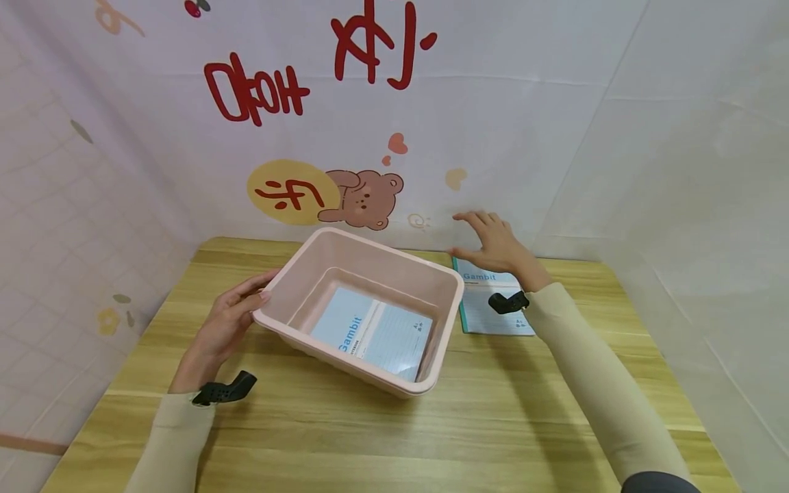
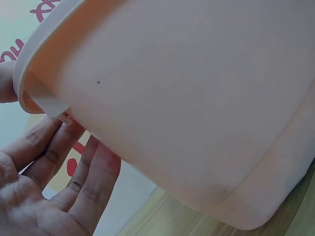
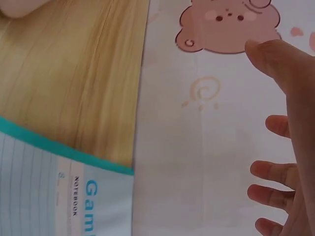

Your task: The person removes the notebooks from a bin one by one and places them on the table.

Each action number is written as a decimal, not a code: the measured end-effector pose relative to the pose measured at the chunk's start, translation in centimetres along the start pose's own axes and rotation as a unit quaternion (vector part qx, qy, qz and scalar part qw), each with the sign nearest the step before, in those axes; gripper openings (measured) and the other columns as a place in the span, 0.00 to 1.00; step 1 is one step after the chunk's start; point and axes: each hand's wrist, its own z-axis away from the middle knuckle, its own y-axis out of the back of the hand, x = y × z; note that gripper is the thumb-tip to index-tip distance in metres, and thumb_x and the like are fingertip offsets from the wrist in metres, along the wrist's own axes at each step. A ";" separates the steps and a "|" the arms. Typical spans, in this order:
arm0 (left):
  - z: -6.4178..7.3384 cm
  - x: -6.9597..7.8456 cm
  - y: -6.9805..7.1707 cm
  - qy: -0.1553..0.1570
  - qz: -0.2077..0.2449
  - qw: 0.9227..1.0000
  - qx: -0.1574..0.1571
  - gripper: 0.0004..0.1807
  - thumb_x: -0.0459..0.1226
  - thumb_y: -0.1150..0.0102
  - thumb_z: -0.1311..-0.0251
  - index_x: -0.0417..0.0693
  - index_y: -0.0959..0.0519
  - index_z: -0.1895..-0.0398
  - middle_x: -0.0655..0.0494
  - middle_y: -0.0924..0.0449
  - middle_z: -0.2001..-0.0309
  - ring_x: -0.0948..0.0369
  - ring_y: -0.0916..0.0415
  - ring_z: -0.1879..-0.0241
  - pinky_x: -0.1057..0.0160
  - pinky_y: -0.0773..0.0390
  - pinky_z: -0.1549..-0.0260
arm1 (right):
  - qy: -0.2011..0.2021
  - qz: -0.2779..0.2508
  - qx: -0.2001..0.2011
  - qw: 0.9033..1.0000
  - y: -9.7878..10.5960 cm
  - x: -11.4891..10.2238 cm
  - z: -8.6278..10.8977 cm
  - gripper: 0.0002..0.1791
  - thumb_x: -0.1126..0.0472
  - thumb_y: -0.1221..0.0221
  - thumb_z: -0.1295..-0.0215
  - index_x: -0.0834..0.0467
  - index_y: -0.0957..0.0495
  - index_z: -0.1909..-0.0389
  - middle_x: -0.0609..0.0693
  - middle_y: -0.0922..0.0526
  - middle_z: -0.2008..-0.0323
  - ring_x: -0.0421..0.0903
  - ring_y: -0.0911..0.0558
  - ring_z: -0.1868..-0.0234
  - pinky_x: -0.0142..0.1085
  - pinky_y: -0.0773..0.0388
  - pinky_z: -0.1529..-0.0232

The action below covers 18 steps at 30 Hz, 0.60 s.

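Pink plastic basin (image 1: 382, 263): centre of the frame, on wood-grain counter (image 1: 345, 452); left rim gripped by left hand (image 1: 229, 318), thumb over the rim, fingers against the outer wall. First Gambit notebook (image 1: 370, 332): inside the basin, flat on its floor, right of the left hand. Second Gambit notebook (image 1: 483, 318): right of centre, on the counter, below right hand (image 1: 493, 245), released, fingers apart.

Wood-grain tabletop (image 1: 370, 445) beneath a Gambit notebook (image 1: 483, 316) and, perhaps, a pink bin (image 1: 388, 274).
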 end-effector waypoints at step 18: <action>0.1 0.0 0.1 -0.010 0.007 1.000 -0.011 0.24 0.33 0.50 0.23 0.41 0.31 0.26 0.66 0.21 0.40 0.69 0.22 0.49 0.72 0.19 0.54 | 0.111 0.022 0.029 0.993 2.6 -6.7 -0.4 0.50 0.32 0.32 0.43 0.42 0.40 0.22 0.51 0.47 0.19 0.60 0.46 0.21 0.64 0.55 0.26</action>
